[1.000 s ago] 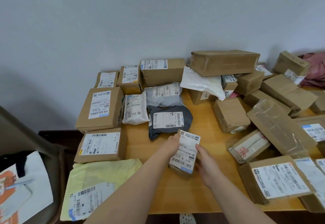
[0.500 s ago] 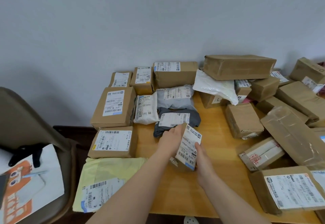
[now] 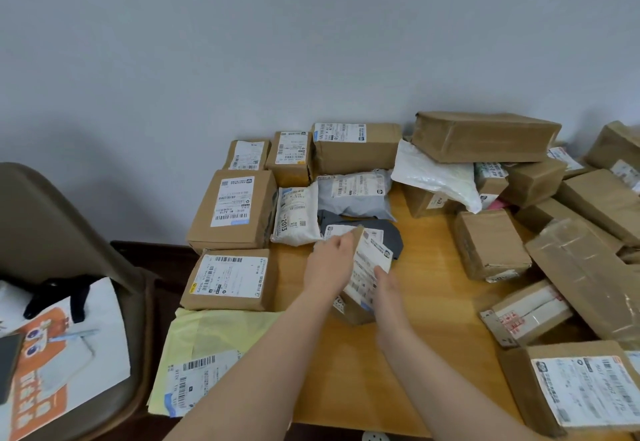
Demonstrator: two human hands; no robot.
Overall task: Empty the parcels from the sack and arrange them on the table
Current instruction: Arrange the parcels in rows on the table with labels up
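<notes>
Grip check: the left grip (image 3: 329,264) curls over the top edge of the small brown parcel (image 3: 367,267); the right grip (image 3: 390,288) pinches its near right edge. Parcel stands tilted on the bench (image 3: 433,302), just before the dark grey mailer (image 3: 391,236). Open surface runs right of it to the taped carton (image 3: 491,246) and forward to the near edge. At the near left corner lies the yellow envelope (image 3: 221,336).

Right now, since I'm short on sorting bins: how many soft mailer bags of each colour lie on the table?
Yellow bag: 1
White bags: 2
Light grey bag: 1
Dark grey bag: 1
Total: 5. A pink scrap in the pile is too hidden to judge.
</notes>
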